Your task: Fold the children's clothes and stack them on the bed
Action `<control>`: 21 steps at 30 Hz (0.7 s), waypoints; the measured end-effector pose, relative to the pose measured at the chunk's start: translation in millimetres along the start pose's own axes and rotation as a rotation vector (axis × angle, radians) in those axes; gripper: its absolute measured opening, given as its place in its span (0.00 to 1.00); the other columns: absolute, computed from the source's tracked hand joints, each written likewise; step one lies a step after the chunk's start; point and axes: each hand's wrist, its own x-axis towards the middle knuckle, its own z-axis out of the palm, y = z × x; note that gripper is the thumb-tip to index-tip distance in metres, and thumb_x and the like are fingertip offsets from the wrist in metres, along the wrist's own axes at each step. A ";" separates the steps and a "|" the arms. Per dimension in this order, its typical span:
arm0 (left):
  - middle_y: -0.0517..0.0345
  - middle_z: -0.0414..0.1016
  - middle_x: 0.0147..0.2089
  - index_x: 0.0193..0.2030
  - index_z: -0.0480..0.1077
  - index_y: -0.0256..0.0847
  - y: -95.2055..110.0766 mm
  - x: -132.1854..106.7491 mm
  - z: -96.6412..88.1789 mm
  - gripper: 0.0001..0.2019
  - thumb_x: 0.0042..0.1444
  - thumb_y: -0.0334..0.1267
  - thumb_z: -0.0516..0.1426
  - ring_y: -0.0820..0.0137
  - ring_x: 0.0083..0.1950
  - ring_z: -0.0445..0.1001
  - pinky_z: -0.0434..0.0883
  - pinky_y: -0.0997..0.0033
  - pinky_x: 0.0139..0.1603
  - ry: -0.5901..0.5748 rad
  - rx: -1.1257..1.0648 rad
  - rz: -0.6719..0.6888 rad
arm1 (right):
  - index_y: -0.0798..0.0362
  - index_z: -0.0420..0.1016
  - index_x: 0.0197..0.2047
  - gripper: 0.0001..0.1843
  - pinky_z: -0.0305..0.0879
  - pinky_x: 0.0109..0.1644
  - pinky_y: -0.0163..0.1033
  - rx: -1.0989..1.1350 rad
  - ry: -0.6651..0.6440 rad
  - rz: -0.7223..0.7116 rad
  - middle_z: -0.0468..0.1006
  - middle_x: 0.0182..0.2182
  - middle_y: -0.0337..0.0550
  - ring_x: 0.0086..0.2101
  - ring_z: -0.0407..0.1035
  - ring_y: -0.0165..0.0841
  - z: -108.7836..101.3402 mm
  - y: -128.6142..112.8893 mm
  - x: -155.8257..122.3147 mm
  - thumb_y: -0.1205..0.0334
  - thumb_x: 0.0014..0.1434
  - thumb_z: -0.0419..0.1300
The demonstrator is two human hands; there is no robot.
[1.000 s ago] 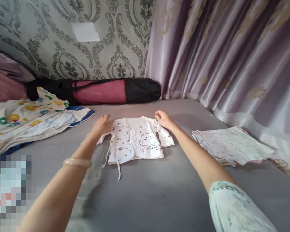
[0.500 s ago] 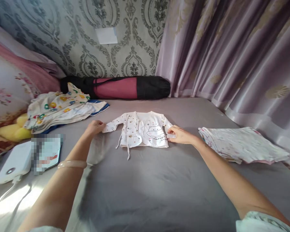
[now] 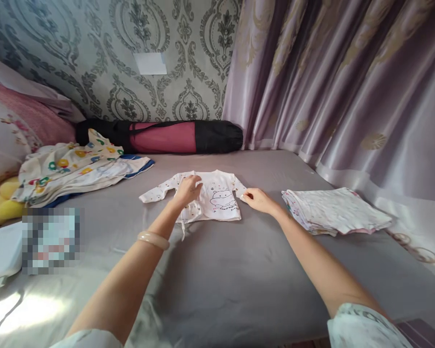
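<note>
A small white baby shirt with a cartoon animal print and tie strings lies spread front side up on the grey sheet. My right hand pinches the cuff of the sleeve on the right. Over the shirt's left front panel is my left hand, its fingers bent and slightly apart; it hides part of the speckled print, and I see no cloth gripped in it. The left sleeve stretches out flat beside that hand.
A stack of folded white clothes lies at the right. Rumpled patterned clothes and a yellow plush are at the left, near a white power bank and a blurred-out phone. A long black-and-red bag lies along the wall.
My left hand has left the left cuff and moved right, over the shirt's front. My right hand stays at the right sleeve, now drawn out a little from the body. The view has shifted slightly right.
</note>
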 end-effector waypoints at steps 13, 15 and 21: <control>0.44 0.65 0.66 0.61 0.63 0.39 54.8 21.6 78.4 0.18 0.67 0.36 0.44 0.60 0.69 0.60 0.57 0.50 0.69 -0.092 0.002 0.158 | 0.56 0.75 0.48 0.16 0.71 0.34 0.36 0.559 0.375 0.685 0.81 0.38 0.48 0.32 0.75 0.35 -21.0 56.3 50.9 0.63 0.61 0.51; 0.44 0.63 0.67 0.62 0.62 0.38 54.8 19.7 79.3 0.19 0.67 0.36 0.44 0.60 0.70 0.58 0.56 0.51 0.70 -0.101 0.010 0.129 | 0.57 0.74 0.48 0.16 0.72 0.31 0.38 0.629 0.345 0.765 0.81 0.34 0.50 0.29 0.75 0.35 -21.0 59.5 54.1 0.62 0.63 0.50; 0.45 0.61 0.69 0.65 0.60 0.37 62.5 19.7 72.5 0.22 0.69 0.40 0.40 0.61 0.72 0.55 0.52 0.54 0.71 -0.135 0.020 0.015 | 0.58 0.75 0.40 0.15 0.71 0.30 0.39 0.566 0.299 0.837 0.79 0.29 0.49 0.27 0.74 0.34 -9.8 68.6 59.6 0.53 0.62 0.57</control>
